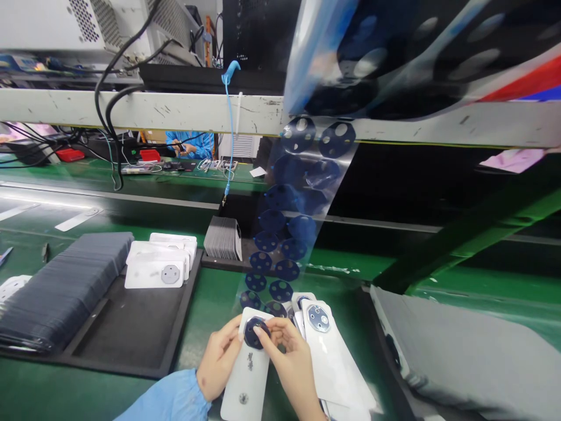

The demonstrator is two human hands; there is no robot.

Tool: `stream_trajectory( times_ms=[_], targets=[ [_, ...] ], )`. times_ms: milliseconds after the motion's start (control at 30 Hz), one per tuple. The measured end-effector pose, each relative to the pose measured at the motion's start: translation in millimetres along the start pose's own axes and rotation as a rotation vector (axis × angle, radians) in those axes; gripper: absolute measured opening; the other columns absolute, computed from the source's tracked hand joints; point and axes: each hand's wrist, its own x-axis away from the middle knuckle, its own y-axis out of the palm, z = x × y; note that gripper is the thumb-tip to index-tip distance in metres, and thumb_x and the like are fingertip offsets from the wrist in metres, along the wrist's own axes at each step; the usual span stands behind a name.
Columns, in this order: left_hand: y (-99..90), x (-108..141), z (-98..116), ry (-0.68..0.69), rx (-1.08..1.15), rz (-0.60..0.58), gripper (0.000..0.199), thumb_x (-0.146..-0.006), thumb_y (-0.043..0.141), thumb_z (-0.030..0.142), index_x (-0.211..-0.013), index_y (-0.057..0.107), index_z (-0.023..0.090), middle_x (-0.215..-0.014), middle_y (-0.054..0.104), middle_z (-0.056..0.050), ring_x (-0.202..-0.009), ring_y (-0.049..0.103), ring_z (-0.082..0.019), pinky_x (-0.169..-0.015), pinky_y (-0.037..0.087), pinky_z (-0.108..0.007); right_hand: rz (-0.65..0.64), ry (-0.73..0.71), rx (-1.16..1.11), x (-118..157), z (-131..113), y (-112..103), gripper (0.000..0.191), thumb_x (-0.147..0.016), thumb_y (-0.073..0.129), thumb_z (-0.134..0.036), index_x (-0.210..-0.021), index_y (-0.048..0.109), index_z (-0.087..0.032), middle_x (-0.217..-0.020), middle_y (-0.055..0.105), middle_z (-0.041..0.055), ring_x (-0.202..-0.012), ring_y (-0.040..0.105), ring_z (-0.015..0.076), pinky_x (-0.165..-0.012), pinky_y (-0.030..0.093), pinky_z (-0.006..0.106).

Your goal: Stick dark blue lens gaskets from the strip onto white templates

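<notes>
My left hand (pixel 218 358) grips the left edge of a white phone back cover (pixel 246 380), which is tilted up toward me and bears dark markings. At its upper end lies a dark round sticker with holes (pixel 251 334). My right hand (pixel 294 365) pinches the right side of that sticker, thumb on its face. Behind the cover hangs a clear film strip (pixel 287 237) carrying two columns of similar dark round stickers. To the right of my right hand lies a stack of white phone back covers (pixel 326 356) with round camera areas.
On the left, a black tray (pixel 131 333) bears a row of grey sleeved pieces (pixel 65 286) and white covers (pixel 153 266). Grey-wrapped items (pixel 473 356) stand at right. A shelf beam (pixel 175 108) crosses above; a blue cord (pixel 230 134) hangs from it. A person (pixel 193 144) works beyond.
</notes>
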Motion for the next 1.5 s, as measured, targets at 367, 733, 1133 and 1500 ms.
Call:
stream_trajectory(
  times_ms=[367, 733, 1133, 1500],
  targets=[
    [1.9, 0, 0, 0.01, -0.003, -0.001, 0.047, -0.091, 0.053, 0.045, -0.127, 0.056, 0.015, -0.097, 0.076, -0.01, -0.076, 0.068, -0.018, -0.066, 0.05, -0.024, 0.006, -0.059, 0.063, 2, 3, 3, 0.021, -0.078, 0.07, -0.04, -0.081, 0.064, -0.02, -0.071, 0.064, 0.0017, -0.06, 0.056, 0.0168, -0.057, 0.049, 0.028],
    [6.0, -2, -6, -0.089, 0.085, 0.101, 0.041, -0.079, 0.071, 0.04, -0.109, 0.055, 0.016, -0.085, 0.077, -0.008, -0.069, 0.069, -0.017, -0.059, 0.05, -0.022, 0.191, -0.217, 0.353, 3, 5, 3, 0.043, -0.069, 0.075, -0.042, -0.102, 0.055, -0.022, -0.096, 0.062, 0.0068, -0.085, 0.059, 0.0259, -0.071, 0.049, 0.036],
    [7.4, -2, -7, -0.094, 0.044, 0.096, 0.037, -0.069, 0.079, 0.024, -0.096, 0.054, 0.018, -0.085, 0.077, -0.007, -0.071, 0.069, -0.018, -0.06, 0.049, -0.023, -0.054, -0.079, 0.192, 9, 0, 4, 0.03, -0.089, 0.054, -0.049, -0.078, 0.063, -0.023, -0.068, 0.064, 0.0004, -0.059, 0.055, 0.0187, -0.055, 0.042, 0.027],
    [2.1, -4, -7, -0.135, 0.259, 0.151, 0.045, -0.075, 0.074, 0.047, -0.102, 0.055, 0.017, -0.071, 0.075, -0.005, -0.056, 0.067, -0.016, -0.051, 0.048, -0.023, -0.203, -0.073, 0.064, 0, -6, -5, 0.037, -0.086, 0.059, -0.042, -0.117, 0.063, -0.022, -0.109, 0.071, 0.0068, -0.096, 0.066, 0.0256, -0.082, 0.053, 0.034]
  ],
)
